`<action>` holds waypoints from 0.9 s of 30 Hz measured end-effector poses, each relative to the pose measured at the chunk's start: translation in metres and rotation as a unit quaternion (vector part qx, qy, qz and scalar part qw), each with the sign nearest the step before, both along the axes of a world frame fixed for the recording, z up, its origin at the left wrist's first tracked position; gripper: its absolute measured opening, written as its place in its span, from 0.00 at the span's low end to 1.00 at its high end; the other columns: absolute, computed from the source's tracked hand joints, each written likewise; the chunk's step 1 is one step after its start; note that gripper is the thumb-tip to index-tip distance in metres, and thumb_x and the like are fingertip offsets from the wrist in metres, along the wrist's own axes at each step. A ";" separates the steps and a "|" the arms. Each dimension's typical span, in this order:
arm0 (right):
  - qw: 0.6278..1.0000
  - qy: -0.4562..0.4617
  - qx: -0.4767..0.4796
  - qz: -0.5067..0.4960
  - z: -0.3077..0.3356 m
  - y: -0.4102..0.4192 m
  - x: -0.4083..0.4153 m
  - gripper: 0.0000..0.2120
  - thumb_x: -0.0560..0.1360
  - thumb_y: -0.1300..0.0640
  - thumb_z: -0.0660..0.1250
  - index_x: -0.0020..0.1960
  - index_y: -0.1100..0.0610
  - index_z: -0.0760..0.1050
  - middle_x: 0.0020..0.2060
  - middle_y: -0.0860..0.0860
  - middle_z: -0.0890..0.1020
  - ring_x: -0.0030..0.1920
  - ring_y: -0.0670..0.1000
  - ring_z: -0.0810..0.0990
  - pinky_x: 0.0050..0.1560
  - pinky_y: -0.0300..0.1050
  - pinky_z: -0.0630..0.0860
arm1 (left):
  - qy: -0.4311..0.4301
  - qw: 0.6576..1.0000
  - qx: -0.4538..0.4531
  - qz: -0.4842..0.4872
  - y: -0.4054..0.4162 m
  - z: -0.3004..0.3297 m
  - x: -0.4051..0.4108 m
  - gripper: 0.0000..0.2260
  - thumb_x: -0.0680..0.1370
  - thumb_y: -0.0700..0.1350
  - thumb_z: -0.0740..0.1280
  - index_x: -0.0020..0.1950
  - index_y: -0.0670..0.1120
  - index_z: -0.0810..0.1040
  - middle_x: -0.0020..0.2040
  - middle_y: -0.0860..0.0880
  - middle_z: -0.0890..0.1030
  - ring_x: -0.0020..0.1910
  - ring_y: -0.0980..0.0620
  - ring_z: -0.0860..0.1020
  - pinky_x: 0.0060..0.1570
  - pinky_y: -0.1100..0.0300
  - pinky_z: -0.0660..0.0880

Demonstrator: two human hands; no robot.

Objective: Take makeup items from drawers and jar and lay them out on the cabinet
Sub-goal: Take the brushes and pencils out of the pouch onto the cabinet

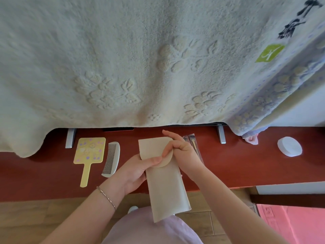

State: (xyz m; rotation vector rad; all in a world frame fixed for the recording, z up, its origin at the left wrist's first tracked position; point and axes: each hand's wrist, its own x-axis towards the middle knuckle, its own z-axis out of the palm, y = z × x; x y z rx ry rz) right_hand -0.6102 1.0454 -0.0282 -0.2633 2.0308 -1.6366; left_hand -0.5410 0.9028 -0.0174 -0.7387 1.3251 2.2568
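Note:
A long beige fabric pouch (pixel 165 187) hangs upright over the front edge of the red-brown cabinet top (pixel 237 166). My left hand (pixel 139 171) grips its left side, thumb across the rounded flap. My right hand (pixel 181 147) pinches the flap near the pouch's open upper part, index finger stretched out. Laid out to the left are a yellow hand mirror (pixel 88 155) with purple dots and a white comb (pixel 111 158). A clear packet with a small brush (pixel 192 143) lies behind my right hand, partly hidden.
A pale embossed towel (pixel 140 67) drapes over something on grey metal feet (pixel 221 137) and fills the upper view. A white round lid or jar (pixel 289 146) sits at the right. Wood floor and a pink mat (pixel 295 224) lie below.

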 end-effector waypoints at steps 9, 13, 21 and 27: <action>0.992 -0.123 0.003 0.025 -0.007 -0.002 0.002 0.27 0.68 0.44 0.64 0.66 0.44 0.68 0.56 0.47 0.80 0.54 0.49 0.80 0.57 0.55 0.76 | 0.014 0.997 -0.022 0.071 -0.001 -0.003 -0.009 0.10 0.73 0.38 0.68 0.53 0.45 0.79 0.47 0.47 0.84 0.47 0.48 0.82 0.48 0.51 0.77; 0.995 -0.090 0.041 0.030 -0.009 -0.002 -0.001 0.20 0.70 0.47 0.62 0.62 0.38 0.71 0.55 0.44 0.80 0.54 0.48 0.80 0.57 0.57 0.76 | 0.026 0.995 -0.035 0.089 0.004 -0.004 -0.011 0.09 0.74 0.36 0.67 0.52 0.45 0.79 0.45 0.48 0.85 0.46 0.49 0.82 0.51 0.51 0.77; 0.995 -0.076 0.056 0.033 -0.006 -0.003 -0.005 0.24 0.70 0.42 0.63 0.66 0.41 0.68 0.56 0.45 0.80 0.54 0.49 0.80 0.56 0.56 0.76 | 0.061 0.990 -0.093 0.081 0.009 -0.003 -0.016 0.08 0.75 0.38 0.67 0.51 0.48 0.79 0.44 0.51 0.85 0.44 0.53 0.83 0.45 0.56 0.76; 0.998 0.050 0.049 -0.003 -0.004 -0.003 0.000 0.28 0.75 0.52 0.64 0.64 0.26 0.57 0.62 0.46 0.73 0.59 0.44 0.75 0.55 0.42 0.75 | 0.047 0.998 -0.027 0.035 0.001 0.001 -0.017 0.11 0.75 0.40 0.66 0.58 0.45 0.77 0.51 0.46 0.83 0.51 0.50 0.81 0.54 0.54 0.76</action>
